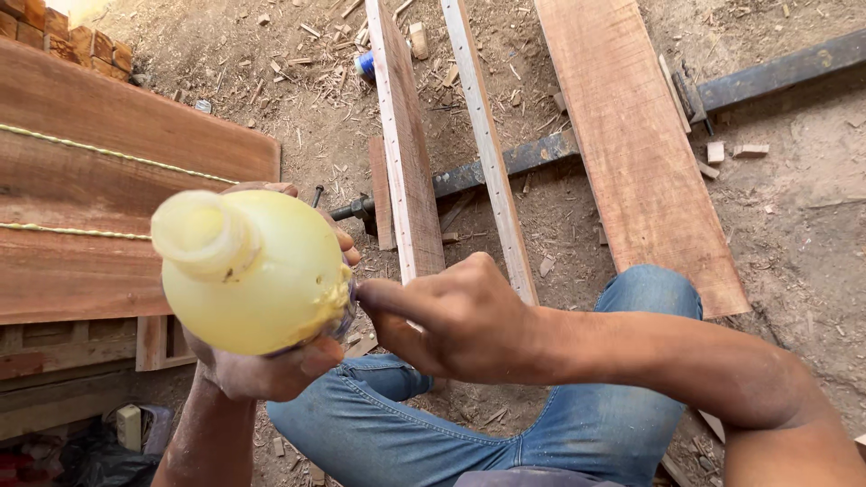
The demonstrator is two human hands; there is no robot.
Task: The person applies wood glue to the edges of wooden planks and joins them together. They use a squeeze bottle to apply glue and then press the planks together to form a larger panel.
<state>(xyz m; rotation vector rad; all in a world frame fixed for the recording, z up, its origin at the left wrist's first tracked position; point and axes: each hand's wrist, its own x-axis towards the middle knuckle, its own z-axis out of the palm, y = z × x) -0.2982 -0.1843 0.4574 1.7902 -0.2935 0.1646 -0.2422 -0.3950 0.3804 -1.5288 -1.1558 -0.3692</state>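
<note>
Both hands are engaged with a yellow plastic bottle (253,271) held up close to the camera, at the near left. The left hand (271,365) is wrapped around the bottle's lower body from beneath, gripping it firmly. The right hand (451,320) is curled, its fingertips pressed against the bottle's side where dried residue clings; whether anything is pinched there cannot be told. The work would best be done, it is judged, with the bottle kept steady while the residue is picked at gently. Blue jeans (577,424) are seen below. Farther off, narrow wooden strips (406,153) and a broad plank (636,144) lie across a dark metal bar (523,158) on dirt strewn with shavings.
</note>
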